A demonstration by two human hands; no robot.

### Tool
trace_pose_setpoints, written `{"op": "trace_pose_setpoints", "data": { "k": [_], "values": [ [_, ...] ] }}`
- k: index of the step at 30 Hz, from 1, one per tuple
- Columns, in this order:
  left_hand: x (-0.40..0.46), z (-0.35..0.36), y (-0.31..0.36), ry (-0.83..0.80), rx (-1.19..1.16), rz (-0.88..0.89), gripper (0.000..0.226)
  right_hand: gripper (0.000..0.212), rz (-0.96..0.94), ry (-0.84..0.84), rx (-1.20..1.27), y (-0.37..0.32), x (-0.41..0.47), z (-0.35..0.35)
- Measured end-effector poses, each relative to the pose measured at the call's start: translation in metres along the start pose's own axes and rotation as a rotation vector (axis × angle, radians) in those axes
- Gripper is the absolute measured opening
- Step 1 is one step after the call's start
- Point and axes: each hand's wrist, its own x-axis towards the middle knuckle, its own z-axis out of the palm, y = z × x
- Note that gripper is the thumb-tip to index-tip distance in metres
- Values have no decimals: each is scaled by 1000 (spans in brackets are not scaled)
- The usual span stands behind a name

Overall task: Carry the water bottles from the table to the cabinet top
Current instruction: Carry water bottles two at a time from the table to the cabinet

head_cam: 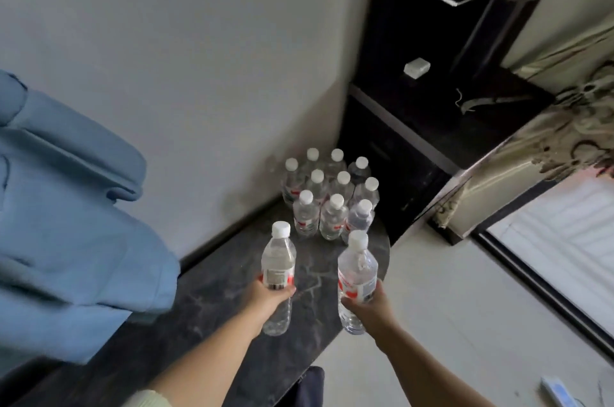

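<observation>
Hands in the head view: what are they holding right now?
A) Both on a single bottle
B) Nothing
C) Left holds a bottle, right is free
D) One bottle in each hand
D: the left hand grips one water bottle and the right hand grips another, both above the dark table.

Dark marbled surface (pixel 232 277) with a rounded far end. A cluster of capped water bottles (pixel 327 195) stands upright on it, packed close together, just beyond both hands (pixel 270 298) and near the wall.
</observation>
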Motion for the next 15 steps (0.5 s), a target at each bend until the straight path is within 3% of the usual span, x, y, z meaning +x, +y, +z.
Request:
{"op": "trace_pose_setpoints", "data": {
  "k": [10, 15],
  "values": [
    [164, 20, 32, 110, -205, 114, 59, 53, 46, 260, 179, -20, 139, 115],
    [228, 21, 50, 75, -268, 194, 64, 63, 79, 375, 246, -15, 181, 151]
  ]
}}
